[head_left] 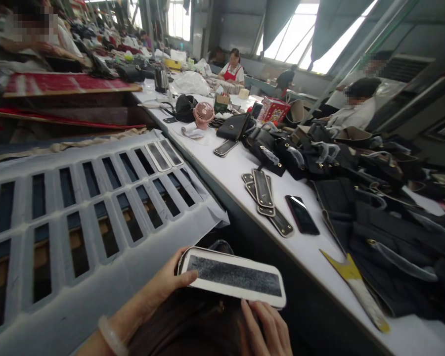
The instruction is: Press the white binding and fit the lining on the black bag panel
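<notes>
A dark handbag sits in front of me with its flat base (237,278) turned upward. The base is long with rounded corners, a white border and a rough black strip in the middle. My left hand (174,277) grips its left end, thumb on top of the white border and fingers underneath. My right hand (265,324) is closed against the near side of the bag, with fingertips at the base's lower right edge and the thumb hidden. Two white-edged black panels (165,155) lie on the slotted grey sheet (129,262) to the left.
On the white table (193,143) lie stacked black studded base pieces (263,188), a phone (302,215), a yellow-and-white forked tool (356,282) and a pink fan (203,114). Many black bags (389,237) fill the right side. Several people sit farther back. A dark gap separates sheet and table.
</notes>
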Tool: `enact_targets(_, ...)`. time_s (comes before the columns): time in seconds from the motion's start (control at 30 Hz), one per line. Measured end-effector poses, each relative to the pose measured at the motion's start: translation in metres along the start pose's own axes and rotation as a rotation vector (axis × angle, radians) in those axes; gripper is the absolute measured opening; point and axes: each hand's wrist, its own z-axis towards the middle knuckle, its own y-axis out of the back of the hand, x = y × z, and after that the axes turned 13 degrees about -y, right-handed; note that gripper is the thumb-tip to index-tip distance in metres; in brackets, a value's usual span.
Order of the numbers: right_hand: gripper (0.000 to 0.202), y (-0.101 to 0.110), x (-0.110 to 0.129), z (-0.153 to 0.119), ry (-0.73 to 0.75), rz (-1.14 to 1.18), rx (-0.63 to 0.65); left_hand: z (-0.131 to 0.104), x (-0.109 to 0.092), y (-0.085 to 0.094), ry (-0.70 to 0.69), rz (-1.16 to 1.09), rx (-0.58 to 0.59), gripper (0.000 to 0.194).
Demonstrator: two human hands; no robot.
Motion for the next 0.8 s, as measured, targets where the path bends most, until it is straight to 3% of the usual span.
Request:
enact_targets(0.13, 0.022, -0.003, -0.002, -0.006, -0.007, 0.005, -0.054, 0.003, -0.004, -0.003, -0.018, 0.116, 0.017, 0.078)
enact_targets(0.23, 0.021, 0.001, -0.006, -0.012, -0.11, 0.006, -0.119, 0.006, -0.001, -0.001, -0.047, 0.205, 0.05, 0.078)
enact_targets(0.4, 0.031, 0.016, -0.018, -0.018, -0.253, -0.022, 0.07, 0.006, -0.002, -0.006, -0.102, 0.225, 0.022, 0.077)
enact_targets(0.57, 0.034, 0.018, -0.026, -0.022, -0.143, -0.072, 0.077, 0.006, -0.006, -0.013, -0.109, 0.275, -0.043, 0.078)
enact_targets(0.8, 0.027, 0.018, -0.018, -0.018, -0.231, -0.01, 0.107, 0.011, 0.0, -0.01, -0.118, 0.354, -0.058, 0.071)
